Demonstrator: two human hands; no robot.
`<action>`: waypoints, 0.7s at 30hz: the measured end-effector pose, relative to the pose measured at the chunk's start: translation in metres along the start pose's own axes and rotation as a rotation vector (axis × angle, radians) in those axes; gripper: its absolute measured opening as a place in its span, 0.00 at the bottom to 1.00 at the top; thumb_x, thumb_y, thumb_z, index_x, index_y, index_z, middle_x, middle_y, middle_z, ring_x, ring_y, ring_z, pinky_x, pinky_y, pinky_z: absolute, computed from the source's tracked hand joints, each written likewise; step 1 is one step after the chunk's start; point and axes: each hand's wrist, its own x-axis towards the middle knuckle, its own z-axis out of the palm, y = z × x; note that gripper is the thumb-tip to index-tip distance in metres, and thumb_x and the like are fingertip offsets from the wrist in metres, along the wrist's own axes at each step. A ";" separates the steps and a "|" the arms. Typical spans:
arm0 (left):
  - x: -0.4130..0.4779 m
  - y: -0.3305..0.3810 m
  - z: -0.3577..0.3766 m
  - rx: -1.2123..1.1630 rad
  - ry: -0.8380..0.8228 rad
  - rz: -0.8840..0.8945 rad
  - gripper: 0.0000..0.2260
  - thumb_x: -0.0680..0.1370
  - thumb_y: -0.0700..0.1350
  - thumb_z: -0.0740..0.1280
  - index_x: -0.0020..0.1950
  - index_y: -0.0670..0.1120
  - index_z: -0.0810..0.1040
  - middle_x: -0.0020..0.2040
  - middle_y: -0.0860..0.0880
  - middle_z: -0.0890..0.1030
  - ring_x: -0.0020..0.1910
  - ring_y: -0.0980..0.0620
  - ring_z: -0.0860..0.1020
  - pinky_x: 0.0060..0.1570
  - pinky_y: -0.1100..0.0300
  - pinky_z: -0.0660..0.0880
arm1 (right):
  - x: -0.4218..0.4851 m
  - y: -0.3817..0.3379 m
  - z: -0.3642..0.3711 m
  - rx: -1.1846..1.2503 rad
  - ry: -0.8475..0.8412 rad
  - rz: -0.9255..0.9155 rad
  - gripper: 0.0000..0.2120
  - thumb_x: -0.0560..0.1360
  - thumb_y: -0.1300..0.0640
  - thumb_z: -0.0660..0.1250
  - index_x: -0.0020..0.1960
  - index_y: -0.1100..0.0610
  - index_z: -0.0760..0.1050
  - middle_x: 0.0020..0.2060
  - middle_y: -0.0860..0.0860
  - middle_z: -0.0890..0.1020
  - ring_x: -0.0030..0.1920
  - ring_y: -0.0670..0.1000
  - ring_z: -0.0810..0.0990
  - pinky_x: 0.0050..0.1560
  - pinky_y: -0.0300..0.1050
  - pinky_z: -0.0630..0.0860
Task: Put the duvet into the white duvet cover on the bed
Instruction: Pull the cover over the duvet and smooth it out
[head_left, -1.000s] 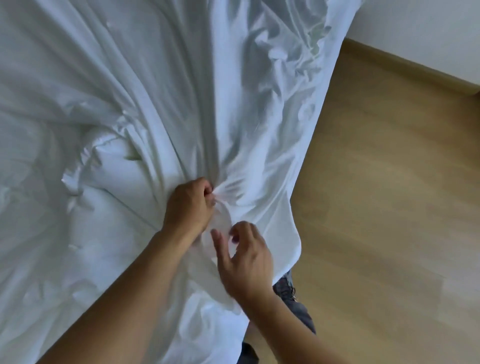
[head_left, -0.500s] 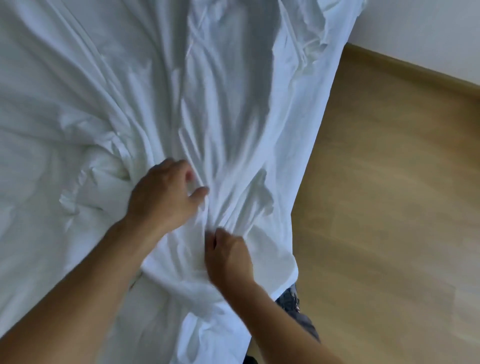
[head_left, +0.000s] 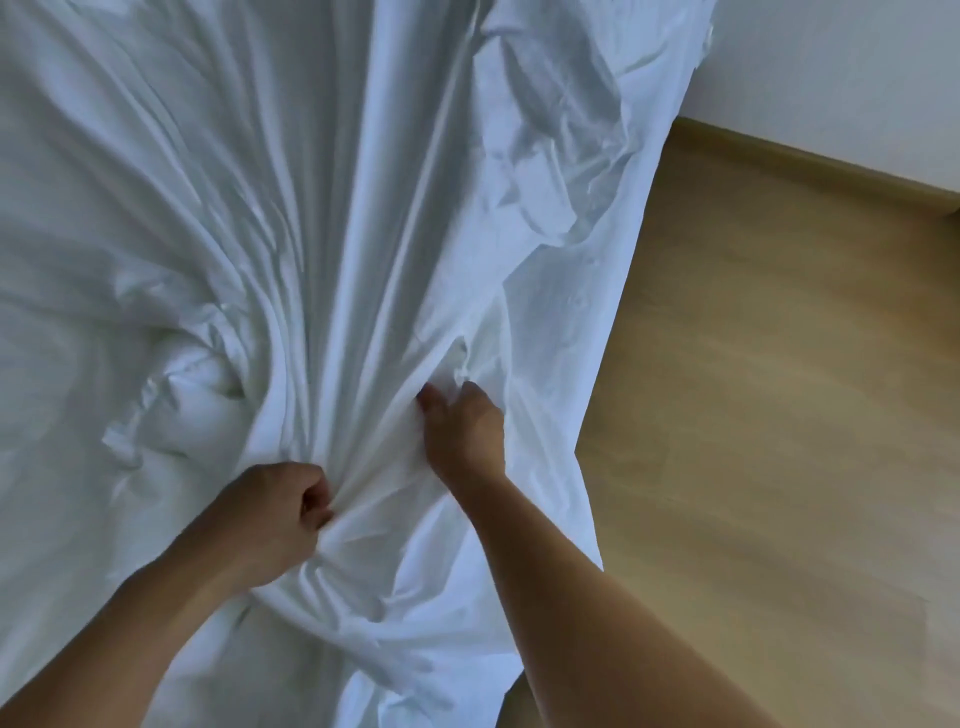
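The white duvet cover (head_left: 363, 208) lies spread and creased over the bed, filling most of the view. My left hand (head_left: 275, 514) grips a gathered bunch of the cover at lower centre, fingers curled tight round the folds. My right hand (head_left: 462, 426) reaches further up and pinches a fold of the same cover. A puffier white lump, probably the duvet (head_left: 192, 374), bulges at centre left beside the bunched folds. Long creases fan upward from both hands.
The wooden floor (head_left: 779, 415) runs along the right side of the bed. A white wall with a wooden skirting board (head_left: 810, 161) stands at the upper right. The cover's edge hangs over the bed's right side.
My left hand has drawn back toward me and closed on a bunch of the cover. My right hand has reached forward and up, taking a fold further along. The creases now fan out longer.
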 end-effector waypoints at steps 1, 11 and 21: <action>-0.003 -0.005 -0.007 0.015 -0.025 -0.022 0.12 0.76 0.46 0.73 0.35 0.53 0.73 0.35 0.53 0.77 0.36 0.55 0.76 0.36 0.62 0.67 | -0.006 -0.002 0.005 -0.022 0.013 -0.040 0.21 0.82 0.41 0.59 0.55 0.59 0.76 0.51 0.58 0.82 0.56 0.62 0.80 0.52 0.50 0.74; 0.054 0.072 -0.024 -0.027 0.312 0.180 0.13 0.76 0.58 0.70 0.47 0.50 0.74 0.43 0.51 0.76 0.44 0.46 0.79 0.41 0.55 0.72 | -0.114 0.057 0.042 -0.490 -0.239 -0.169 0.29 0.83 0.37 0.44 0.52 0.56 0.76 0.48 0.58 0.82 0.52 0.62 0.81 0.50 0.51 0.75; 0.014 -0.014 0.033 -0.219 0.222 -0.083 0.05 0.74 0.42 0.75 0.41 0.50 0.82 0.34 0.50 0.83 0.41 0.42 0.84 0.36 0.57 0.69 | -0.038 0.016 -0.041 -0.200 0.040 -0.199 0.28 0.74 0.25 0.52 0.48 0.48 0.70 0.43 0.47 0.81 0.45 0.52 0.79 0.46 0.47 0.74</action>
